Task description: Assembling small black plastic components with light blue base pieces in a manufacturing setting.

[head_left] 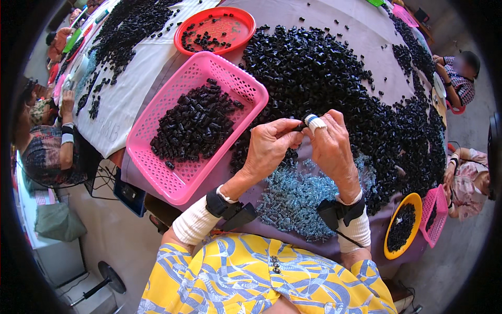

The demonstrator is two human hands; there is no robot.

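Observation:
My left hand and my right hand meet over the table, thumbs and fingertips pinched together. Between them is a small black plastic part, mostly covered by the fingers. A white wrap with dark stripes circles one right finger. Just below my hands lies a heap of small silvery-blue coil springs. Beyond them spreads a large pile of black plastic parts. Left of my left hand stands a pink perforated basket, holding a mound of black cylindrical pieces.
A red round tray with scattered black pieces sits behind the basket. At right are a yellow bowl and another pink basket. People work along both sides of the table. A black stool stands at lower left.

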